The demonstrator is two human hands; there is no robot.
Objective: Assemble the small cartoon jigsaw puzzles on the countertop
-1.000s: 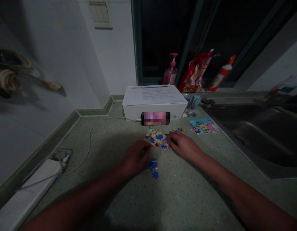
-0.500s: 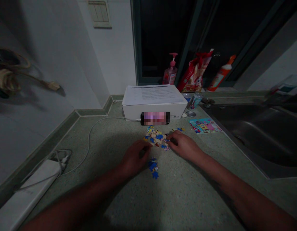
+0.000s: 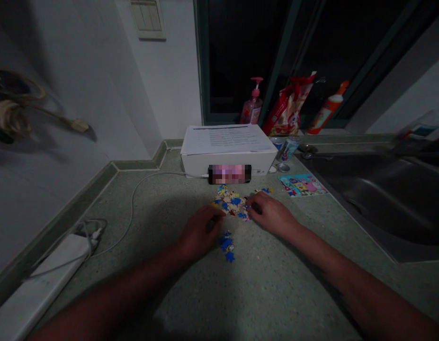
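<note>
A pile of jigsaw puzzle pieces (image 3: 235, 201), in blue, yellow and cream, lies on the counter between my hands. My left hand (image 3: 202, 228) is curled at the pile's left front edge, thumb and forefinger bent towards each other. At the right edge, my right hand (image 3: 271, 210) has its fingertips pinched against the pieces. Whether either hand grips a piece is too small and dark to tell. Nearer to me, a short strip of blue puzzle pieces (image 3: 227, 247) lies beside my left hand; whether they are joined is unclear. Behind my right hand are a few loose pieces (image 3: 264, 190).
A phone (image 3: 229, 174) with a blurred screen leans against a white box (image 3: 194, 163), its cable (image 3: 131, 208) curving left to a power strip (image 3: 59, 265). Rightwards lie a colourful cartoon card (image 3: 303, 184), a can (image 3: 289, 148) and a metal sink (image 3: 375, 251). Bottles (image 3: 250, 111) stand by the window.
Both hands stay almost in the same place, with the pieces unmoved. The whole view has shifted very slightly.
</note>
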